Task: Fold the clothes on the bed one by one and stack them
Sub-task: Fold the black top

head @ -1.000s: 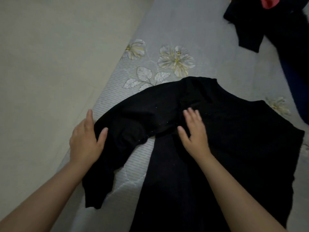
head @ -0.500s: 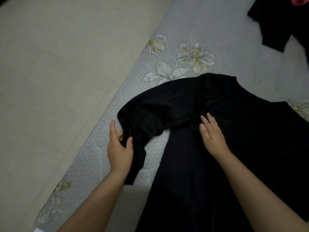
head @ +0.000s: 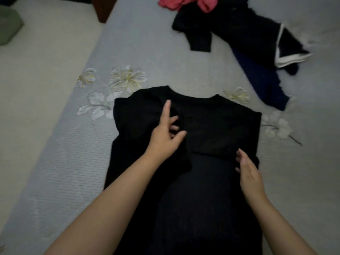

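Black shirt [head: 202,181] flat under left hand [head: 165,138] fingers [head: 167,109]; right hand [head: 248,173] alongside.

left hand [head: 163,139]: bare, no ring or glove seen
right hand [head: 248,173]: bare
forearms behind each hand: bare, no sleeves showing

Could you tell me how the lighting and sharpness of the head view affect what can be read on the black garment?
Head view: dim, flat light; the black garment shows almost no fold detail; the far clothes pile is softly blurred; wide-angle bending near the edges.
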